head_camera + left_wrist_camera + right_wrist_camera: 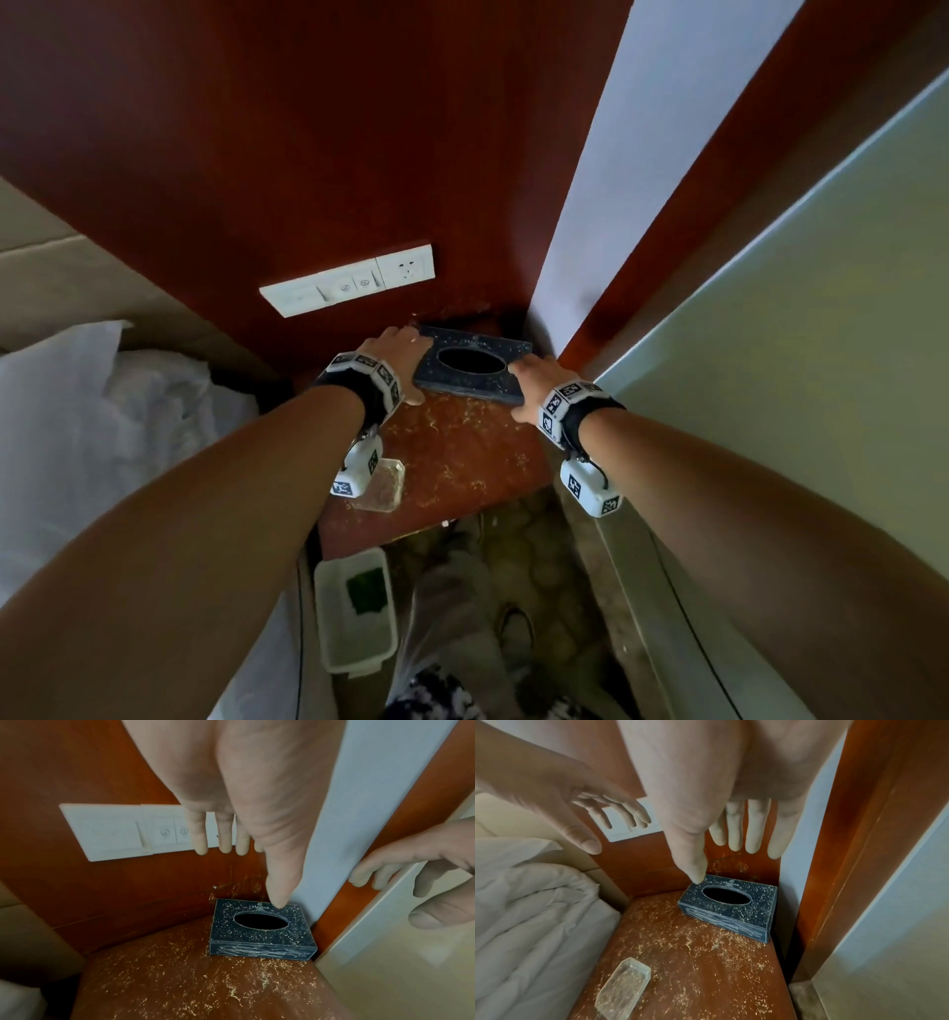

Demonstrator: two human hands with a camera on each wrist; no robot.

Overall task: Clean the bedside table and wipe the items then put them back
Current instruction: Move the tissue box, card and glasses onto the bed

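Note:
A dark blue tissue box (477,388) with an oval hole, speckled with pale crumbs, stands in the back right corner of the reddish wooden bedside table (462,462). My left hand (400,360) hovers over its left end and my right hand (534,385) over its right end. Both hands have straight, spread fingers and hold nothing. In the left wrist view the left hand (257,841) hangs above the box (257,938), with the right hand (424,882) beside it. The right wrist view shows the right hand (718,833) above the box (752,912). Crumbs cover the table top (693,963).
A clear glass tray (623,988) lies at the table's front left. White bedding (526,912) borders the table on the left, a wall and wooden frame (859,862) on the right. A switch panel (349,280) sits on the back wall. A white bin (354,611) stands on the floor.

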